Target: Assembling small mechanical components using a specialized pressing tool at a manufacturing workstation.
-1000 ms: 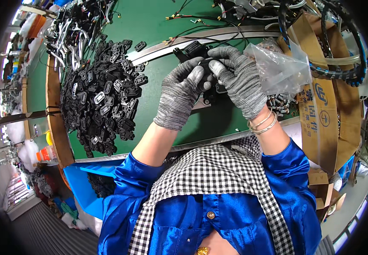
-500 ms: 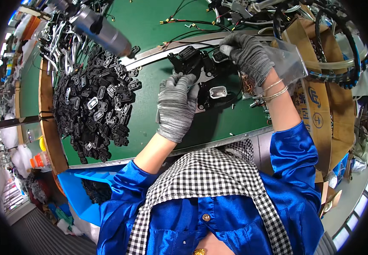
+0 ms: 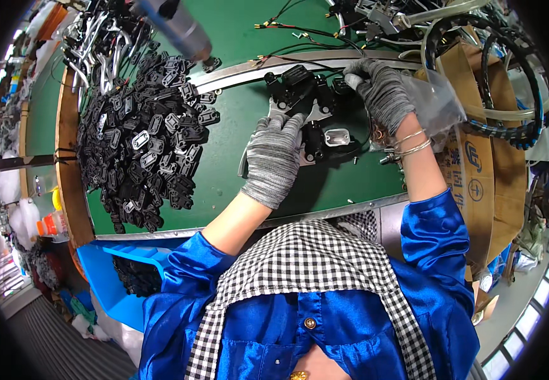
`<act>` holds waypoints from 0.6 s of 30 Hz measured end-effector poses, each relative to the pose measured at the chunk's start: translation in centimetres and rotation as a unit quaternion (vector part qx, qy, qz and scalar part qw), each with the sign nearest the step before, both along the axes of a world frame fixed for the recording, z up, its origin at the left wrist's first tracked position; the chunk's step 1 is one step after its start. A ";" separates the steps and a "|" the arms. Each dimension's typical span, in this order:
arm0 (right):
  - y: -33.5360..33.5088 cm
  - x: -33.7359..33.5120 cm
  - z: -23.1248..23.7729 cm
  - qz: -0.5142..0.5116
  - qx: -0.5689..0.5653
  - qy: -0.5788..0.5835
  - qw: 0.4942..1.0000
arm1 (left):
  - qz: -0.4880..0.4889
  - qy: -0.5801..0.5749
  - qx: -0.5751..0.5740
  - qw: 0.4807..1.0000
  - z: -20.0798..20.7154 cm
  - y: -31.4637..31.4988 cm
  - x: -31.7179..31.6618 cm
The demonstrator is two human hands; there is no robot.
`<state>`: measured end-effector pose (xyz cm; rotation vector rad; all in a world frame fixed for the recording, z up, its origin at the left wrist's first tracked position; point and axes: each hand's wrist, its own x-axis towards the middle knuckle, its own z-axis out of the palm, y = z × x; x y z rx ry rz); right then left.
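Note:
My gloved left hand is closed beside two black brake lever assemblies, its fingertips by their silvery metal ends. A dark strip shows at the outer edge of the palm; what the fingers hold is hidden. The farther brake assembly reaches right toward my gloved right hand, whose curled fingers pinch its right end. Nearer me lies the other assembly, with an open reservoir that shows a bright metal inside. A thin black cable curves from it past my right hand.
A large heap of black reservoir parts covers the table's left. A power driver hangs above it. A metal rail crosses behind the assemblies. On the right are a clear plastic bag, small screws, and a cardboard box. A blue bin sits below left.
The view has shifted slightly, moving the assemblies to the right in the picture. My right hand sits a little lower against the farther assembly; my left hand keeps nearly the same place.

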<state>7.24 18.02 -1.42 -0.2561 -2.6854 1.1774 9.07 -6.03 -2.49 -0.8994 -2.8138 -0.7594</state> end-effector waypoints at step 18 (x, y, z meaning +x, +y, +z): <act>0.0 1.3 3.2 0.204 0.142 0.016 0.968 | 0.009 -0.014 -0.030 0.999 -0.1 -0.2 0.2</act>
